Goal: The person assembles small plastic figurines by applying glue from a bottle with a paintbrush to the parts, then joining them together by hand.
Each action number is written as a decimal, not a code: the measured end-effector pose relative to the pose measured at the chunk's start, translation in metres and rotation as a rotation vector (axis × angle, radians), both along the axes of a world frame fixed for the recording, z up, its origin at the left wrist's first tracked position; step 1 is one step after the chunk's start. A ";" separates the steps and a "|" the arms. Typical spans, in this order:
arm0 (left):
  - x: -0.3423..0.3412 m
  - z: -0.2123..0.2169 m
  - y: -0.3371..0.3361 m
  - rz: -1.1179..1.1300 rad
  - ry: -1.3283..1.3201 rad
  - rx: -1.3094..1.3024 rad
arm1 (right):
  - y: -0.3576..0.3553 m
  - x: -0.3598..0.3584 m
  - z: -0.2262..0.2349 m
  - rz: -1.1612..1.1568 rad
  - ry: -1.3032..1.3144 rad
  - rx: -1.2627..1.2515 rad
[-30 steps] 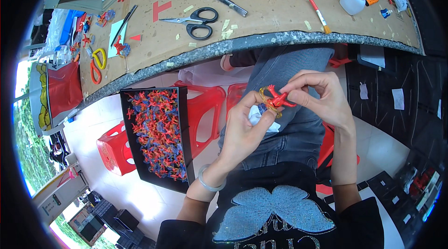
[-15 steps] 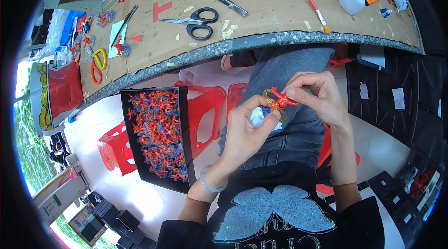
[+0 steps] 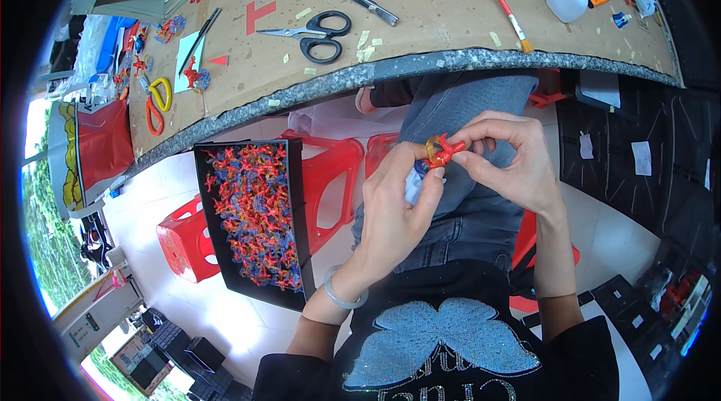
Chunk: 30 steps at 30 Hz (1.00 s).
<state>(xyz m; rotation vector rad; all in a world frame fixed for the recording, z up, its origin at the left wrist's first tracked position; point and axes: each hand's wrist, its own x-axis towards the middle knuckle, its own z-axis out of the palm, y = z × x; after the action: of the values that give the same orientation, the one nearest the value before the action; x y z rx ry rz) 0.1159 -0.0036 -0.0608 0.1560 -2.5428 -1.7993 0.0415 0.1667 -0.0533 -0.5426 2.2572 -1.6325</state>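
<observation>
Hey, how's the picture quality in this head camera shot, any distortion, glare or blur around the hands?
Head view: strong fisheye, so the table edge bows and a black rim rings the frame; daylight blows out the far left edge; the left hand, right hand and the small red piece they pinch are sharp and evenly lit, with no glare.

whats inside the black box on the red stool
The black box holds a dense heap of small red and blue plastic figures, some with yellowish rings. They cover the bottom entirely, so whatever lies under the heap cannot be seen.
</observation>
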 end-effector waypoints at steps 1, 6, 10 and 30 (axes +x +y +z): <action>0.000 -0.001 0.000 0.001 0.000 0.000 | -0.001 0.001 0.000 -0.008 0.003 0.008; 0.001 -0.008 -0.007 -0.039 -0.102 0.218 | 0.004 -0.002 -0.003 0.008 -0.095 -0.074; 0.004 -0.016 -0.009 -0.146 -0.287 0.353 | 0.010 -0.003 -0.011 0.052 -0.299 -0.095; 0.006 -0.011 0.001 -0.116 -0.057 0.642 | 0.013 -0.004 -0.017 0.049 -0.586 -0.246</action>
<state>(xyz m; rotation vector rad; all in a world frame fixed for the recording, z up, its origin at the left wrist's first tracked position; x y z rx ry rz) 0.1222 -0.0028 -0.0721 0.0668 -1.9398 -2.6233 0.0372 0.1795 -0.0703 -0.1359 1.6223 -1.7673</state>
